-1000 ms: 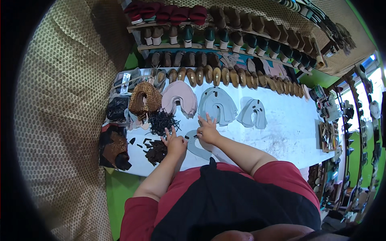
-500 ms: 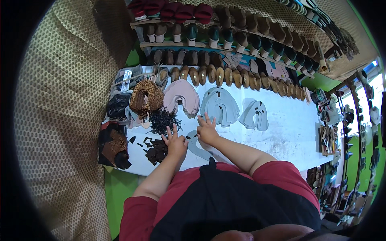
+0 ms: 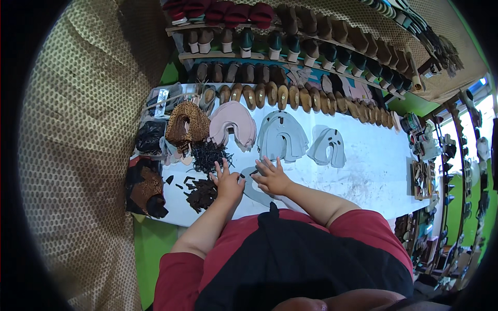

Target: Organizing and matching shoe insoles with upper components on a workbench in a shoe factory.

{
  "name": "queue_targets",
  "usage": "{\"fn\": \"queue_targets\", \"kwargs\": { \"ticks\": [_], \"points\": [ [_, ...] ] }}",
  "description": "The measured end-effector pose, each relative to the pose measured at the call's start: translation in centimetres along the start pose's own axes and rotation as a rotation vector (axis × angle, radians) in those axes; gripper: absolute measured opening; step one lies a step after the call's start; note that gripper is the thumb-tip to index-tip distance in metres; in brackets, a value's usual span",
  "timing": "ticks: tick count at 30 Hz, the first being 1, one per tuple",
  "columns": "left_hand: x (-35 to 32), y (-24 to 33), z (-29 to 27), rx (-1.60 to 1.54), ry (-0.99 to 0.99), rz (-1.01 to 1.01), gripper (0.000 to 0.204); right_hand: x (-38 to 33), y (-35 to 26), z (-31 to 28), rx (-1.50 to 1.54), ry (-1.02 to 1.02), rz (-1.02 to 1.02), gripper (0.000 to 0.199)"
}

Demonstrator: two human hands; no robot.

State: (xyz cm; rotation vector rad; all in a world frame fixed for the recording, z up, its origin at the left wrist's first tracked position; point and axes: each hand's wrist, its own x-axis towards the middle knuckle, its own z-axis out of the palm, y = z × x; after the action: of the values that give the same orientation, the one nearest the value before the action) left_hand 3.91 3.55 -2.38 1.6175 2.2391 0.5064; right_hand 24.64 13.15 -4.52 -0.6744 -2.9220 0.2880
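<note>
A single grey curved shoe-upper piece (image 3: 253, 193) lies on the white table between my hands, close to my body. My left hand (image 3: 228, 185) is over its left side, fingers spread, the thumb beside a small black piece (image 3: 241, 177). At its right side my right hand (image 3: 274, 179) rests with fingers stretched apart, the thumb and a fingertip near another small black piece (image 3: 254, 172). Left of my left hand lie a heap of dark cut pieces (image 3: 201, 195) and a tangle of thin black strips (image 3: 208, 156).
Stacks of curved uppers in leopard print (image 3: 188, 123), pink (image 3: 233, 120) and grey (image 3: 281, 133) lie farther back, with a smaller grey stack (image 3: 329, 147) to the right. Brown shoe lasts (image 3: 282, 96) line the table's back edge. Shelves of shoes (image 3: 276, 47) rise behind; a tool rack (image 3: 423, 179) stands right.
My right hand has shifted slightly right and toward me, its fingers spreading wider. My left hand stays nearly in place beside the grey piece.
</note>
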Motion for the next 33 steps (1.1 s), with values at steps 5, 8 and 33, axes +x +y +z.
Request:
{"fn": "queue_targets", "kwargs": {
  "ticks": [5, 8, 33],
  "points": [
    [1.4, 0.3, 0.7, -0.061, 0.012, -0.003, 0.016, 1.0, -0.7, -0.8, 0.047, -0.125, 0.131, 0.043],
    [2.1, 1.5, 0.7, -0.141, 0.012, 0.098, 0.013, 1.0, -0.7, -1.4, 0.060, -0.171, 0.135, 0.044],
    [1.9, 2.7, 0.3, -0.001, 0.018, 0.126, 0.012, -0.7, 0.6, 0.1, 0.024, -0.213, 0.132, 0.042]
  ]
}}
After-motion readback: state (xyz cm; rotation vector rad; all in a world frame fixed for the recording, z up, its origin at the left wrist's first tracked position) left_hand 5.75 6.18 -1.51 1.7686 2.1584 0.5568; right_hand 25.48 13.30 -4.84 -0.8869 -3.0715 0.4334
